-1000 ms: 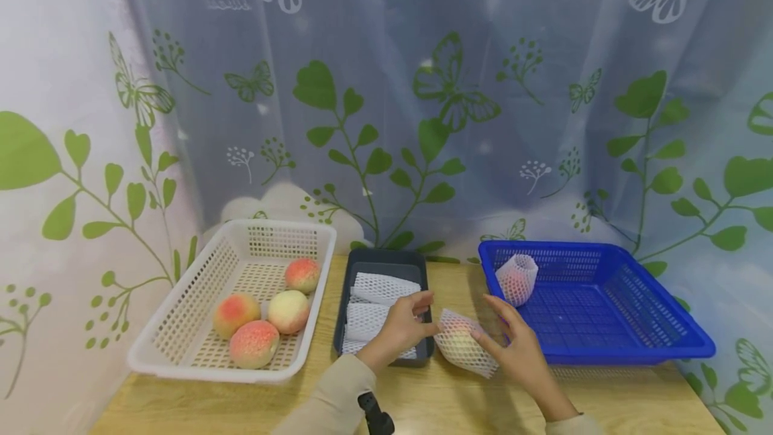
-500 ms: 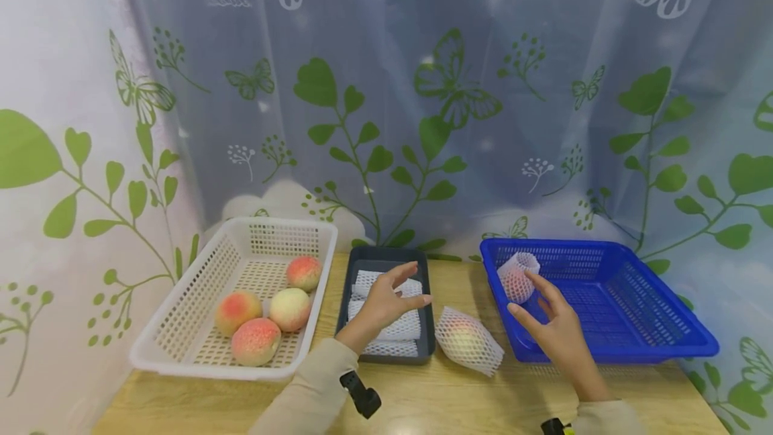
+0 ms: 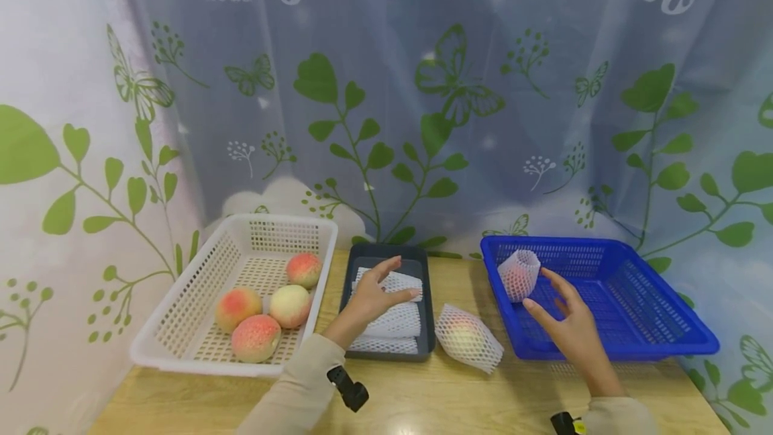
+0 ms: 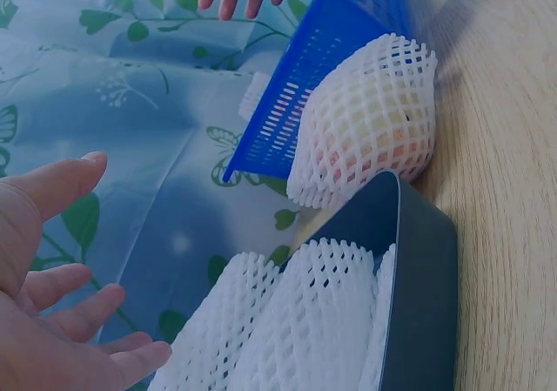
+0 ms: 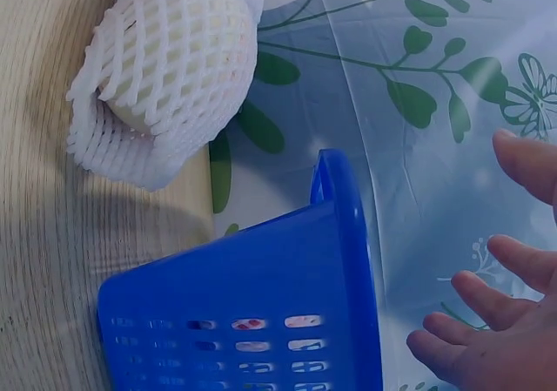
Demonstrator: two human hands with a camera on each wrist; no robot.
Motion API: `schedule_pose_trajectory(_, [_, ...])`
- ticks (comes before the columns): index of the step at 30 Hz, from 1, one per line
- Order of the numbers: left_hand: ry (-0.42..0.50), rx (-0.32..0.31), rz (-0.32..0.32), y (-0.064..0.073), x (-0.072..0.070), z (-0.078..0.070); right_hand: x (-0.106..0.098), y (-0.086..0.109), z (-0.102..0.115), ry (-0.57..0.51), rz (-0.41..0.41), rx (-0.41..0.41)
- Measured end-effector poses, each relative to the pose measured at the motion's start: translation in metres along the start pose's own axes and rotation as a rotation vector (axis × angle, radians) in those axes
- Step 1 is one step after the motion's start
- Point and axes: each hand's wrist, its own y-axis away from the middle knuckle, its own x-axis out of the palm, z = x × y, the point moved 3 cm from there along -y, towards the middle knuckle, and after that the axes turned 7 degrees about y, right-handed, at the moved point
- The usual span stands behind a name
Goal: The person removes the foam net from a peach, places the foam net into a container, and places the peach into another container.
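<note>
A peach in a white foam net (image 3: 468, 339) lies on the table between the dark tray (image 3: 430, 327) and the blue basket (image 3: 604, 353). My left hand (image 3: 371, 297) hovers over the tray, fingers spread and holding nothing, above folded white foam nets (image 3: 395, 321). My right hand (image 3: 574, 331) is over the front of the blue basket, thumb and fingers apart with nothing between them. Just left of its fingertips, a second netted peach (image 3: 518, 277) leans in the basket's left corner. In the left wrist view the netted peach (image 4: 374, 117) stands beyond the tray's rim.
At the left a white basket (image 3: 145, 348) holds several bare peaches (image 3: 255, 339). The wooden table (image 3: 417, 401) runs along the front of the containers. Behind everything hangs a curtain (image 3: 386, 86) printed with leaves and butterflies.
Both hands have let go of the netted peach on the table. My left hand has drawn back left over the tray; my right has moved right over the blue basket.
</note>
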Motion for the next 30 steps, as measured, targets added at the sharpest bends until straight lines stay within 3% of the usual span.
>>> schedule_pose_trajectory(16, [-0.013, -0.008, -0.003, 0.001, -0.002, 0.000, -0.002, 0.000, -0.002, 0.005, 0.004, 0.008])
schedule_pose_trajectory(23, [-0.022, -0.011, 0.027, -0.003, 0.008, 0.000, -0.001, 0.001, 0.006, 0.007, -0.014, -0.057])
schedule_pose_trajectory(30, [-0.018, 0.021, 0.086, -0.010, 0.026, 0.000, 0.012, 0.003, 0.018, -0.009, 0.012, -0.129])
